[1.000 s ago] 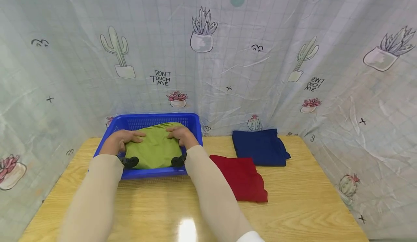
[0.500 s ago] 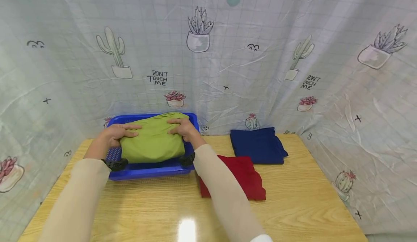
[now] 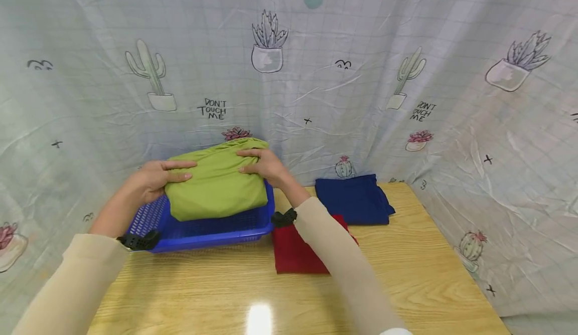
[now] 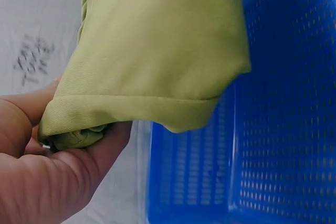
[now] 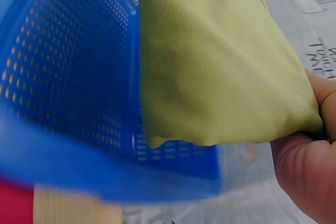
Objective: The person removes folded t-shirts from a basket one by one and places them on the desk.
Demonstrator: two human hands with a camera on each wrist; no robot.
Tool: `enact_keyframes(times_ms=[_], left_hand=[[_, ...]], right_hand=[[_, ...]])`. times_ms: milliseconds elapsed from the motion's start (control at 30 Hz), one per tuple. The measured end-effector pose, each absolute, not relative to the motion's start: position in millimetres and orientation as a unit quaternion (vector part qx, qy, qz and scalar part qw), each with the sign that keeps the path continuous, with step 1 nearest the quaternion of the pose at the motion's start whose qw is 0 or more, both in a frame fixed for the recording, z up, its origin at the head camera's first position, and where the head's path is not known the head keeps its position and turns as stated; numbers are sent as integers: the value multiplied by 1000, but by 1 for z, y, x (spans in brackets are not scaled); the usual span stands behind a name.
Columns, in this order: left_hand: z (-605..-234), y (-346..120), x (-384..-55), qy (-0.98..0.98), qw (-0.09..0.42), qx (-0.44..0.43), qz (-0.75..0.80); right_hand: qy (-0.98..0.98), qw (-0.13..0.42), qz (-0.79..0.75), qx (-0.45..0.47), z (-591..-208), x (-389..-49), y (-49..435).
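A folded green cloth (image 3: 215, 184) hangs in the air above the blue perforated basket (image 3: 203, 227) at the table's back left. My left hand (image 3: 155, 178) grips its left edge and my right hand (image 3: 264, 163) grips its right edge. In the left wrist view the green cloth (image 4: 157, 51) is bunched between my left hand's (image 4: 63, 150) thumb and fingers, over the basket (image 4: 278, 129). The right wrist view shows the green cloth (image 5: 215, 72) pinched by my right hand (image 5: 310, 156), with the basket (image 5: 73, 93) below.
A folded red cloth (image 3: 295, 252) lies on the wooden table (image 3: 271, 300) right of the basket, partly under my right forearm. A folded navy cloth (image 3: 354, 199) lies behind it. A cactus-print curtain (image 3: 406, 74) closes in the back and both sides.
Both hands have lifted the green cloth up out of the basket. It lay inside the basket a second ago and now hangs above it.
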State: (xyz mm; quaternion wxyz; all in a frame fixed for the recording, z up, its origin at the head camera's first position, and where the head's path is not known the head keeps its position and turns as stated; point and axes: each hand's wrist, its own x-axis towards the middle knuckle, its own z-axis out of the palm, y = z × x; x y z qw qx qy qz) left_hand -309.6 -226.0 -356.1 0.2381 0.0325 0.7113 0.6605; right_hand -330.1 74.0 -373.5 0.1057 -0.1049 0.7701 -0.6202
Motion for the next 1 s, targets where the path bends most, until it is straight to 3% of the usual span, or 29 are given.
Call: enact_keyframes(times_ms=[467, 1000], left_hand=[[-340, -162, -275, 715, 197, 84, 665], [-347, -85, -253, 666, 188, 139, 708]], right_hand=[[753, 114, -633, -135, -345, -293, 151], [781, 73, -608, -122, -333, -244, 235]])
